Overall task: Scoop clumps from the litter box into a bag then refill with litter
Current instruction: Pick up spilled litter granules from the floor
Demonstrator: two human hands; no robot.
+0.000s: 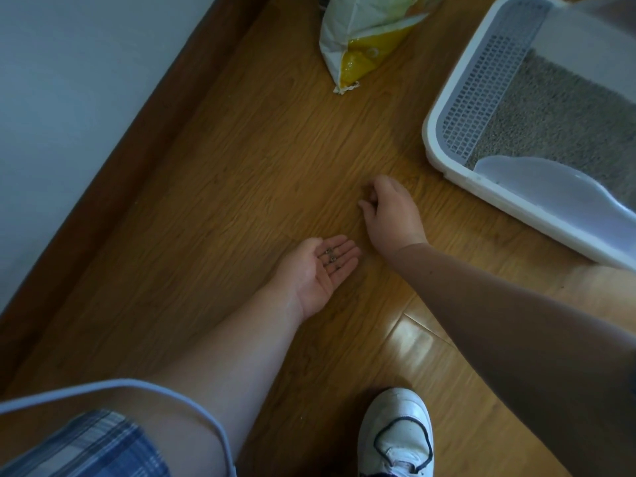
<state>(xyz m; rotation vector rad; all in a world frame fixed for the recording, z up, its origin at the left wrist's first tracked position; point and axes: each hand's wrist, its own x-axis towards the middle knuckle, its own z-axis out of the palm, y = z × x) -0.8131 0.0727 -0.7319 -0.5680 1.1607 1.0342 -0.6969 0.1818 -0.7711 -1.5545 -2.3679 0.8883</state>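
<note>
Holding litter, left hand (318,266): palm up, just below frame centre and low over the floor; fingers straight and close together, none curled. A few small dark grey litter granules (330,259) lie loose on the fingers.
Reaching, right hand (389,210): back of the hand up, at 1 o'clock from the left hand, near it but apart. Fingers bent down towards the floor with the thumb drawn close; the tips are hidden, so whether they pinch anything cannot be told.
Right forearm: covered by a smooth brown close-fitting sleeve (499,318), entering from 4 o'clock.
Litter box: white rectangular plastic litter box (434,146) with a grey perforated inner ledge, at 2 o'clock, standing on the floor – apart from both hands, nearer the right one.
Box contents: fine grey-brown litter (550,111) spread over the bottom; a translucent grey curved plastic piece (537,187) lies across the near corner.
Bag: crumpled white-and-yellow plastic bag (364,39) at 12 o'clock, lying on the floor, apart from the litter box; its top runs out of frame.
Floor: mid-brown wood-grain plank floor (241,173), with a bright reflection at 5 o'clock.
Wall side: dark brown skirting board (137,139) running diagonally from 8 to 12 o'clock; pale grey-blue wall (69,80) beyond it at 10 o'clock.
Lower edge: white shoe (395,432) with dark trim at 6 o'clock – blue plaid shorts (86,445) at 7 o'clock.
</note>
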